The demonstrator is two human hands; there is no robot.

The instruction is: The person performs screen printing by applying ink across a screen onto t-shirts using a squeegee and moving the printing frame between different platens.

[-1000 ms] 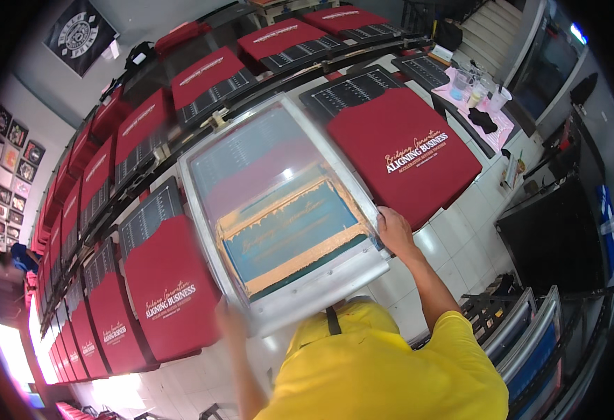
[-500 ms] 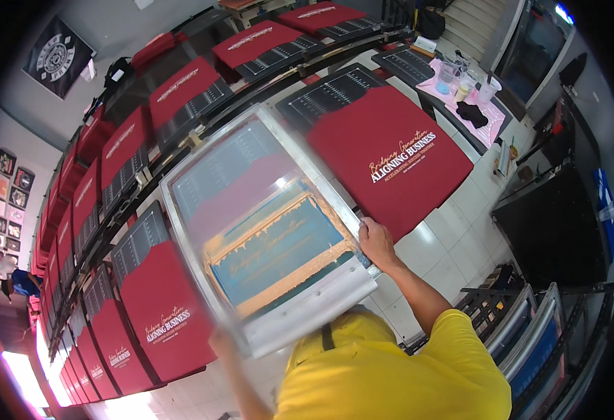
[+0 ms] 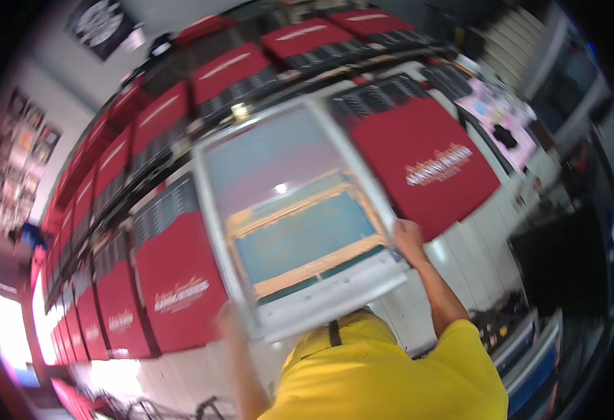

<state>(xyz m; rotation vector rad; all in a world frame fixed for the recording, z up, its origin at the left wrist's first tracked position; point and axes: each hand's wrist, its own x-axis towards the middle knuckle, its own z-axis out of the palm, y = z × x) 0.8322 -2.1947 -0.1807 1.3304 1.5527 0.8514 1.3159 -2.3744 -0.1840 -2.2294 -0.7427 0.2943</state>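
A metal-framed printing screen (image 3: 373, 183) is tilted in front of me, above a board of the long table. Its mesh shows a blue stencil area (image 3: 307, 234) edged with thick orange-tan ink (image 3: 321, 264). A dark green strip and a broad silver bar (image 3: 335, 294) cross its near end. My right hand (image 3: 409, 239) is closed round the right edge of the frame, near that end. Motion blurs my left hand (image 3: 231, 323) beside the lower left corner; its fingers cannot be made out, nor whether it touches the frame.
Dark red shirts lie on black boards, one with white print (image 3: 426, 150) at right and another (image 3: 177, 280) at left. Several more line the table. A pink-covered stand (image 3: 513, 133) holds cups and a black cloth. A black cabinet (image 3: 559, 255) and a rack of screens (image 3: 531, 357) stand at right.
The whole view has swung, so the surroundings sit further right and the picture is blurrier. The screen stays at my right hand and looks more upright in view. My left hand remains by its lower left corner.
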